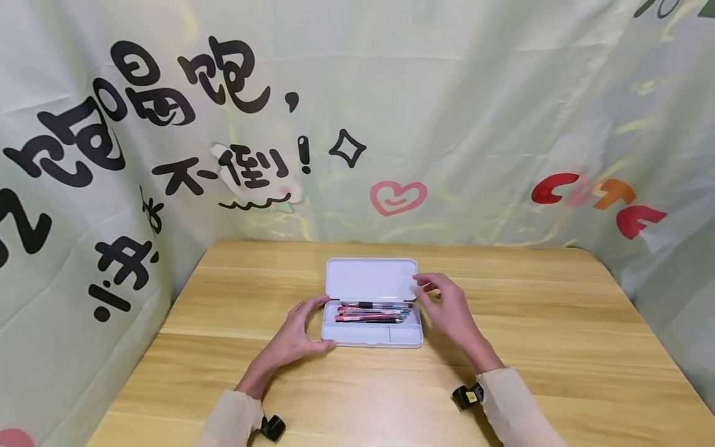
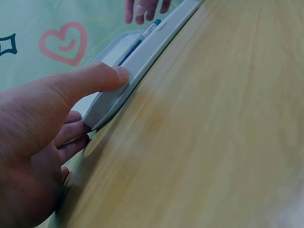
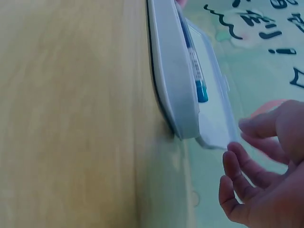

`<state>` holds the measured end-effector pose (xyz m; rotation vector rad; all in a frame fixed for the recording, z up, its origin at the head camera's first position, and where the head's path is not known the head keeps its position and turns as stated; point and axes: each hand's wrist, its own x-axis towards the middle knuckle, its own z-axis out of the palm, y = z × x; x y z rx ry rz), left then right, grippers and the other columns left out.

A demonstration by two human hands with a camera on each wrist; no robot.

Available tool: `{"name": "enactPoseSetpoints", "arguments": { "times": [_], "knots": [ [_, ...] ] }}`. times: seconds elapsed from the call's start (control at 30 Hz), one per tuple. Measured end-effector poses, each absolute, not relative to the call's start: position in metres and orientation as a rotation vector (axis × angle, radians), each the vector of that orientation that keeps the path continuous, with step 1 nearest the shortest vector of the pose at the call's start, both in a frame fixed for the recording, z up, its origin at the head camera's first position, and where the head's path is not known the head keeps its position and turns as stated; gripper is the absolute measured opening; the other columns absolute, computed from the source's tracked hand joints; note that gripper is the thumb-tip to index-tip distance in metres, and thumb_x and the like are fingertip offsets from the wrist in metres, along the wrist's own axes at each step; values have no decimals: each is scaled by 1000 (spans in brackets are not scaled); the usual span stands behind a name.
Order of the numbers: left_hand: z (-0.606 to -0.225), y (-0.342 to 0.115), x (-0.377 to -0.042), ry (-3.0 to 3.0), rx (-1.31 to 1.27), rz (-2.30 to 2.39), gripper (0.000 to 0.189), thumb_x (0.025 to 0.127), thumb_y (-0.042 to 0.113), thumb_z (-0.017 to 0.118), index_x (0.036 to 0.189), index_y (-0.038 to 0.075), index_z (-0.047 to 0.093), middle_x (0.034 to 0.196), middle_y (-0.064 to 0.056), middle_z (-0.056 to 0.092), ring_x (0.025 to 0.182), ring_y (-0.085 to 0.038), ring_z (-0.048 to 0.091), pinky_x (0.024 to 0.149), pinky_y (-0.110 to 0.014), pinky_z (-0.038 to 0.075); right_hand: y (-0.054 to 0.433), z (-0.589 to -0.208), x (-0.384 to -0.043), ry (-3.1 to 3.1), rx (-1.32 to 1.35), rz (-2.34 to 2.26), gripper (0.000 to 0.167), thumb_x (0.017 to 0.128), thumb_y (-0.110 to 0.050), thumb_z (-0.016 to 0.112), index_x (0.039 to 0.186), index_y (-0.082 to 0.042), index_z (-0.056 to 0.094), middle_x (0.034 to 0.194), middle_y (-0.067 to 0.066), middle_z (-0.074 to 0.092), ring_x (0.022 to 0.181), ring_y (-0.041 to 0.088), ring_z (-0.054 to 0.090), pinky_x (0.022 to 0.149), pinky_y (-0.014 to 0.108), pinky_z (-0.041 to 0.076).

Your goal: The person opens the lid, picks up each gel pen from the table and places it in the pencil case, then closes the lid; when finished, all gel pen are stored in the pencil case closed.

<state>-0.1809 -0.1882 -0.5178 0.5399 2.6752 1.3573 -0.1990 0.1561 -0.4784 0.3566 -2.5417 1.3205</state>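
A white pencil case (image 1: 357, 336) lies on the table with its hinged lid (image 1: 371, 278) swung back. Several pens (image 1: 371, 316), with red, black and teal parts, lie in its rear compartment. My left hand (image 1: 296, 332) holds the case's left end, the thumb on the front edge and the fingers round toward the back; the thumb on the rim also shows in the left wrist view. At the lid's right edge is my right hand (image 1: 449, 307), fingers loosely bent and fingertips right at the edge. The right wrist view has the right hand (image 3: 266, 171) beside the lid's corner.
The case stands on a wooden table (image 1: 558, 347) with rounded far corners. Behind and at both sides hangs a pale green cloth (image 1: 475, 124) with printed writing and a pink heart. Small black cameras (image 1: 274, 428) sit at both wrists by the sleeves.
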Motion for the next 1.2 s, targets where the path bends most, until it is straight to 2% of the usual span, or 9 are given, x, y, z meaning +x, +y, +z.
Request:
{"name": "enactPoseSetpoints", "arguments": {
  "times": [0.27, 0.47, 0.63, 0.8, 0.97, 1.1, 1.2],
  "knots": [
    [-521, -191, -180, 2652, 541, 1393, 103, 73, 39, 92, 156, 12, 38, 155, -3, 49, 149, -38, 27, 116, -70, 19, 162, -491, -205, -2573, 174, 1702, 39, 103, -4, 57, 140, 8, 55, 119, 25, 64, 107, 36, 65, 87, 32, 57],
    [-521, -193, -180, 2635, 545, 1396, 107, 74, 39, 92, 159, 13, 34, 154, -2, 51, 150, -39, 24, 117, -70, 16, 164, -490, -206, -2543, 56, 2026, 40, 110, -14, 44, 146, 4, 50, 129, 25, 60, 114, 32, 59, 91, 35, 55],
    [-520, -192, -180, 2645, 560, 1380, 108, 74, 39, 91, 160, 14, 31, 154, -2, 50, 150, -39, 23, 117, -70, 15, 168, -489, -207, -2472, -8, 2182, 41, 112, -23, 39, 144, 1, 51, 131, 22, 61, 115, 32, 58, 93, 35, 53],
    [-520, -191, -181, 2663, 597, 1380, 110, 74, 37, 91, 161, 11, 28, 155, -4, 49, 150, -39, 24, 117, -71, 15, 173, -487, -207, -2426, -35, 2243, 44, 112, -32, 42, 136, 1, 58, 126, 17, 62, 115, 31, 60, 93, 33, 54],
    [-520, -190, -182, 2687, 639, 1355, 114, 75, 39, 91, 163, 12, 23, 156, -6, 48, 150, -40, 23, 117, -71, 14, 177, -487, -205, -2385, 8, 2261, 41, 108, -29, 53, 126, 6, 63, 118, 9, 67, 107, 22, 63, 90, 33, 56],
    [-521, -190, -184, 2680, 668, 1407, 106, 75, 37, 91, 159, 14, 31, 152, -8, 51, 146, -39, 33, 117, -69, 20, 179, -490, -204, -2396, 142, 2237, 36, 104, -21, 62, 121, 10, 67, 119, 15, 69, 100, 17, 65, 89, 36, 58],
    [-522, -190, -185, 2659, 725, 1465, 97, 75, 32, 92, 154, 14, 38, 149, -6, 51, 143, -34, 41, 117, -63, 29, 183, -493, -200, -2463, 258, 2160, 32, 102, -21, 66, 118, 7, 71, 127, 19, 67, 105, 13, 67, 89, 36, 58]
  ]
}}
